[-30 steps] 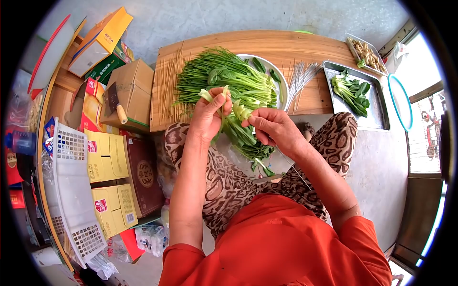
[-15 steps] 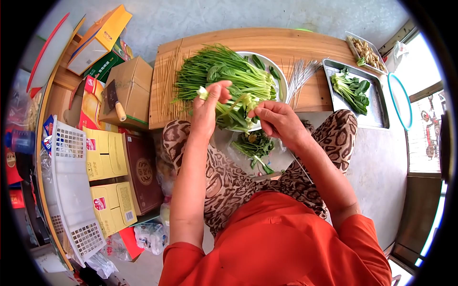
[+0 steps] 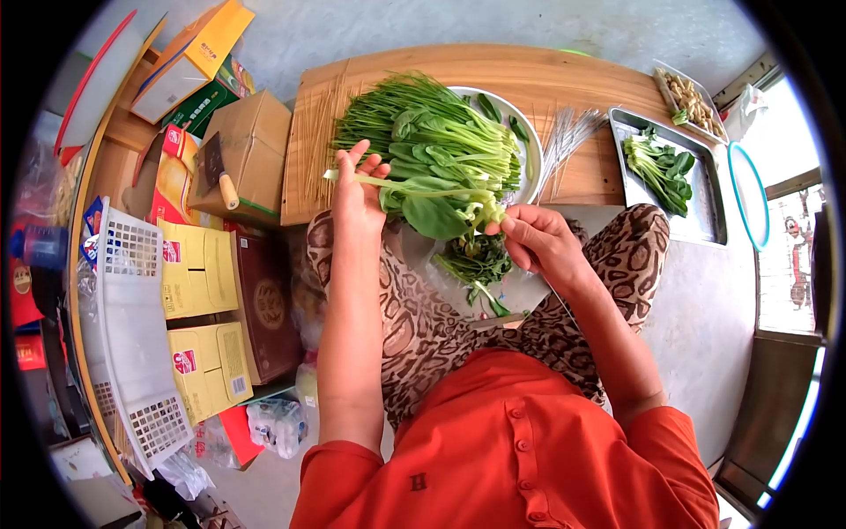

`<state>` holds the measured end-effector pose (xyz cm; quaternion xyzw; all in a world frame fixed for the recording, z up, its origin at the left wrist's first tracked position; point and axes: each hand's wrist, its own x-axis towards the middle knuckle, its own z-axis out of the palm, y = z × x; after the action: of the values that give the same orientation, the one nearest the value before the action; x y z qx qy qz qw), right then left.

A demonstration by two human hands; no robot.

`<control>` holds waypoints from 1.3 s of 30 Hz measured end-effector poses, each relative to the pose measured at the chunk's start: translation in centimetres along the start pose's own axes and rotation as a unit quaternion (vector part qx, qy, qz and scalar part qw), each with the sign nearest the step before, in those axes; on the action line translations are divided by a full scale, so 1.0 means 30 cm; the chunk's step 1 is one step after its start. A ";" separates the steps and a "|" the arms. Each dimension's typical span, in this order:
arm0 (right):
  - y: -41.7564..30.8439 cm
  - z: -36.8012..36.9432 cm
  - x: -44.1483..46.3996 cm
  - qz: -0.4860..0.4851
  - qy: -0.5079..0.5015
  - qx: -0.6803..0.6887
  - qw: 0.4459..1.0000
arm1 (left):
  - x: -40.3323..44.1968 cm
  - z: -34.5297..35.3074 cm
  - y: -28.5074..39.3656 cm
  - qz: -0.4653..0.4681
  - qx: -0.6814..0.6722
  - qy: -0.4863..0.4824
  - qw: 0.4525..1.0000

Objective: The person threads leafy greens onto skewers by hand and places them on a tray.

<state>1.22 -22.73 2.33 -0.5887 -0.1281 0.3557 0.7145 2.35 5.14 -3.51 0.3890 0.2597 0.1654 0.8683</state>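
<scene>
My right hand pinches the pale root end of a leafy green stalk in front of the wooden table. My left hand is beside the stalk's other end, palm up, fingers apart, with a thin pale stem lying across it. Just beyond, a big pile of greens rests on a white plate, with thin long green stalks at its left. More leafy greens lie low between my knees.
Thin wooden sticks and metal skewers lie on the table. A metal tray holds greens at right, near a box of roots. A cleaver rests by a carton.
The stalk has swung up to lie crosswise between my hands. My left hand has moved left and opened, while my right hand has shifted slightly right and down.
</scene>
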 end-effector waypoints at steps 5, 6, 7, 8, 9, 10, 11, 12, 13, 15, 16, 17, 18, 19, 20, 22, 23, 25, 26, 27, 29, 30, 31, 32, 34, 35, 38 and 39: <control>0.009 -0.025 -0.020 -0.050 0.004 0.086 0.995 | -0.013 0.011 0.016 -0.108 0.062 -0.218 0.968; 0.009 -0.034 -0.025 -0.050 0.002 0.085 0.995 | -0.011 0.011 0.002 -0.114 0.056 -0.236 0.963; 0.008 -0.046 -0.032 -0.056 0.001 0.111 0.992 | -0.014 0.018 -0.003 -0.113 0.055 -0.236 0.964; 0.009 -0.058 -0.039 -0.061 -0.002 0.137 0.989 | -0.016 0.025 -0.007 -0.101 0.025 -0.210 0.972; 0.006 -0.066 -0.048 -0.061 0.005 0.134 0.989 | -0.016 0.027 -0.008 -0.088 -0.005 -0.183 0.979; 0.009 -0.074 -0.055 -0.060 0.002 0.134 0.989 | -0.008 0.021 -0.010 -0.087 -0.005 -0.181 0.980; 0.011 -0.083 -0.061 -0.068 0.005 0.143 0.987 | 0.007 0.013 -0.018 -0.056 -0.010 -0.173 0.983; 0.013 -0.092 -0.066 -0.076 0.007 0.152 0.985 | 0.020 0.008 -0.022 -0.024 -0.016 -0.165 0.986; 0.016 -0.100 -0.070 -0.081 0.014 0.165 0.983 | 0.021 0.008 -0.018 -0.027 -0.040 -0.167 0.985; 0.014 -0.114 -0.076 -0.089 0.019 0.170 0.981 | 0.017 0.008 -0.022 -0.014 -0.033 -0.162 0.986; 0.014 -0.118 -0.076 -0.099 0.029 0.177 0.979 | 0.013 0.011 -0.024 -0.005 -0.026 -0.160 0.987; 0.014 -0.119 -0.074 -0.100 0.037 0.166 0.980 | 0.013 0.012 -0.022 -0.010 -0.032 -0.172 0.984; 0.012 -0.115 -0.072 -0.101 0.035 0.167 0.980 | 0.007 0.014 -0.024 -0.013 -0.022 -0.179 0.983; 0.009 -0.112 -0.070 -0.078 0.048 0.139 0.986 | -0.003 0.020 -0.018 -0.014 -0.004 -0.177 0.984; 0.005 -0.109 -0.070 -0.056 0.062 0.110 0.990 | -0.014 0.029 -0.014 -0.016 0.014 -0.175 0.984; 0.002 -0.101 -0.063 -0.044 0.076 0.082 0.993 | -0.032 0.056 -0.006 -0.008 0.042 -0.165 0.985; 0.001 -0.096 -0.059 -0.033 0.071 0.060 0.995 | -0.044 0.068 -0.002 -0.002 0.071 -0.152 0.986; 0.005 -0.084 -0.052 -0.017 0.060 0.041 0.997 | -0.068 0.089 0.007 0.018 0.105 -0.148 0.983; 0.004 -0.076 -0.047 -0.018 0.061 0.041 0.997 | -0.076 0.096 0.007 0.039 0.139 -0.142 0.979; 0.000 -0.067 -0.041 -0.013 0.056 0.031 0.998 | -0.080 0.102 0.000 0.064 0.176 -0.123 0.975; -0.010 -0.050 -0.029 -0.002 0.054 0.004 0.999 | -0.074 0.097 -0.011 0.085 0.208 -0.140 0.964; -0.013 -0.042 -0.026 -0.002 0.056 0.005 0.998 | -0.072 0.093 -0.016 0.106 0.240 -0.154 0.953; -0.019 -0.035 -0.020 -0.004 0.057 -0.008 0.998 | -0.074 0.096 -0.017 0.106 0.240 -0.155 0.952; -0.027 -0.032 -0.013 -0.008 0.056 -0.021 0.998 | -0.075 0.100 -0.015 0.119 0.251 -0.154 0.948; -0.054 -0.034 -0.011 -0.016 0.051 -0.024 0.998 | -0.081 0.102 -0.002 0.146 0.270 -0.148 0.940; -0.064 -0.040 -0.011 -0.018 0.061 -0.032 0.997 | -0.083 0.099 0.012 0.148 0.283 -0.150 0.936; -0.071 -0.047 -0.009 -0.016 0.081 -0.043 0.996 | -0.097 0.100 0.029 0.109 0.241 -0.189 0.946; -0.077 -0.039 -0.004 -0.022 0.077 -0.049 0.996 | -0.095 0.098 0.025 0.094 0.227 -0.225 0.943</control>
<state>2.65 -23.82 4.18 -0.6454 -0.1027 0.2872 0.7003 1.67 2.49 -0.36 0.6253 0.0503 0.0916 0.7734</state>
